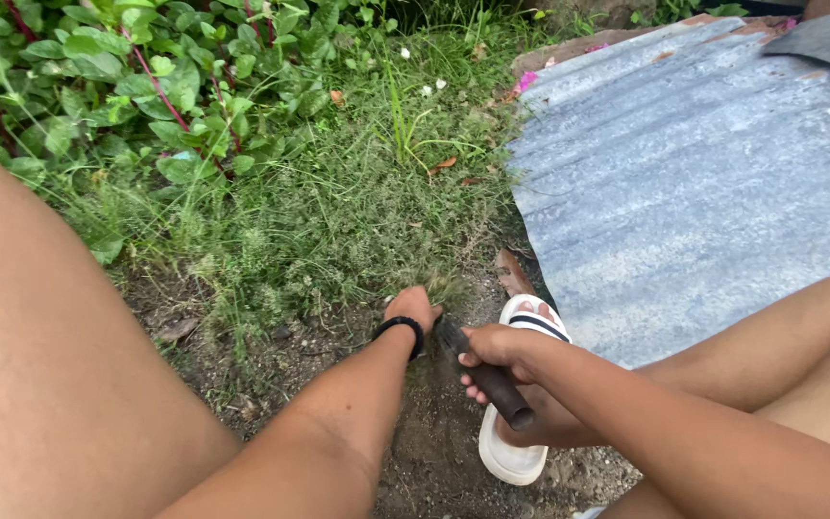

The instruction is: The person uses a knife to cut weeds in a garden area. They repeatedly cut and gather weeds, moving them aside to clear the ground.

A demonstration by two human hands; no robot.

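Bare soil is being worked at the edge of a grass patch, beside a corrugated metal sheet. A grass tuft is being gripped by the left hand, fingers closed around its base (a black band is on the wrist). A dark-handled tool is being clasped by the right hand, fingers wrapped tight. Soil nearest is already cleared; most grass is remaining.

The left hand buries its fingers in a grass tuft, hiding what they grip. The working end of the dark-handled tool vanishes behind that hand. The right hand covers part of the white sandal. The corrugated metal sheet runs past the right edge.
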